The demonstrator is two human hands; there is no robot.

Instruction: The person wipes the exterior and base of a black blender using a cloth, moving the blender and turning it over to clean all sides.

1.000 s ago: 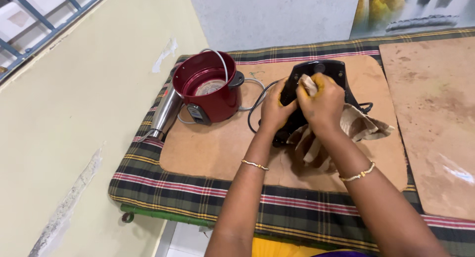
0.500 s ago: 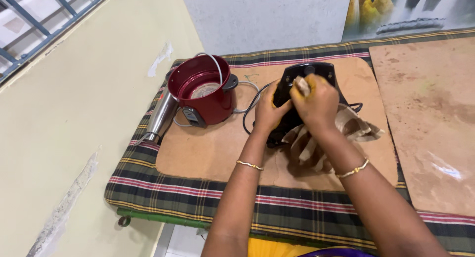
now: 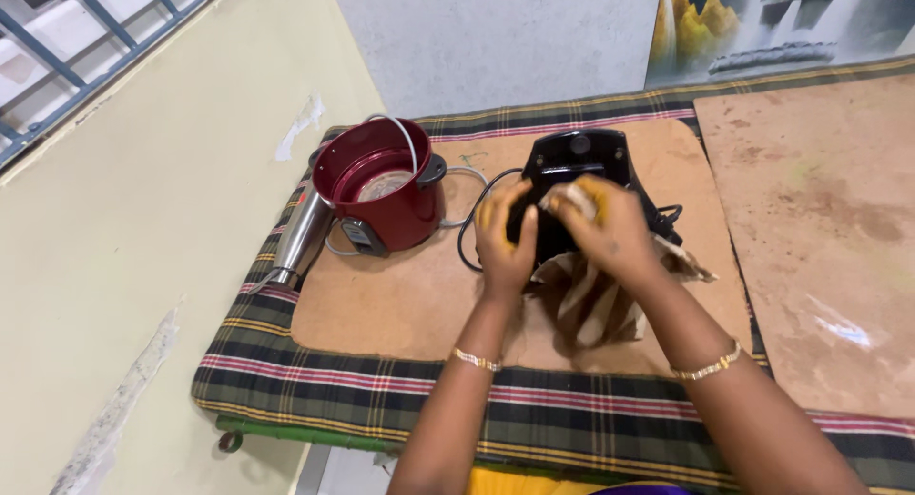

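Left hand (image 3: 505,236) was clamped on the left side of a black appliance (image 3: 575,171), fingers wrapped round its edge, thumb toward the body. It held the appliance steady and nothing else. Right hand (image 3: 602,230) was closed on a bunched striped cloth (image 3: 591,300), pressing a wad of it against the appliance's front face just beside the left hand. Both hands nearly touched; couldn't tell if they actually met. The rest of the cloth hung loose below and to the right of the right hand, spread on a brown board (image 3: 400,304). Yellow staining was visible on the fingers of both hands. Each wrist carried a thin gold bangle.

The appliance stood upright on the board, directly under and beyond both hands, its top clear of them. A black cord (image 3: 470,230) looped off its left side, just left of the left hand. More cord showed bunched at the right of the right hand.

Left of the left hand, near but apart: a red cooker pot (image 3: 381,185), open, with a grey cord (image 3: 405,138) draped over its rim. Beyond the pot, farther left, a metal-bodied tool (image 3: 303,233) lay tilted on the plaid cover (image 3: 381,385). Couldn't tell whether it touched the pot.

Right of the right hand, well apart: a second brown board (image 3: 820,228) on the same cover.
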